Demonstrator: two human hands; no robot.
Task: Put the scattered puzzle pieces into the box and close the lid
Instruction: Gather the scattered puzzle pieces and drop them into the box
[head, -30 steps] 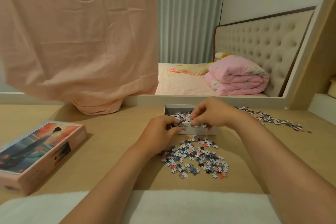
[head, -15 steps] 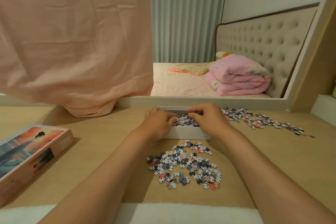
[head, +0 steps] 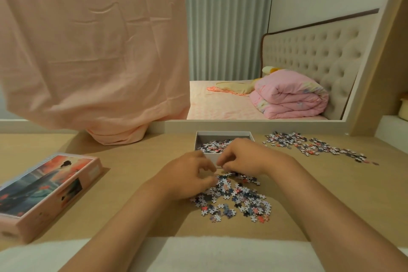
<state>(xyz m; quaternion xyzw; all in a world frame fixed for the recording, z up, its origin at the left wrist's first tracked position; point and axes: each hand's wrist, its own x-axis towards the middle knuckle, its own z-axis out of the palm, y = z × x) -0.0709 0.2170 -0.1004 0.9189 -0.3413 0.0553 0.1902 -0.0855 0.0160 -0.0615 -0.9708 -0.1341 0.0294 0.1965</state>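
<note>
Puzzle pieces point(head: 234, 199) lie in a loose heap under and just nearer than the fingertips of both hands, so the job looks less than half done. The open box point(head: 225, 134) stands just beyond the fingers, its near wall almost touching the right hand point(head: 242, 158), and it holds only a thin layer of pieces. A second scatter point(head: 313, 144) stretches well off to the right of the right fingers and is untouched. The lid point(head: 44, 192), picture side up, rests far to the left of the left hand point(head: 187, 180), so closing is not yet begun. Both hands have their fingers curled down onto the far edge of the near heap, tips close together as if gathering. Whether they actually pinch any pieces is hidden, and I cannot tell. The surface is a pale wood-look table point(head: 132, 172), with a white cloth point(head: 220, 254) along its near edge. Beyond the fingers a pink cloth point(head: 92, 51) hangs down to the table on the left. To its right are a grey-green curtain point(head: 227, 28) and a bed with a tufted headboard point(head: 313, 51) and a folded pink quilt point(head: 291, 97).
</note>
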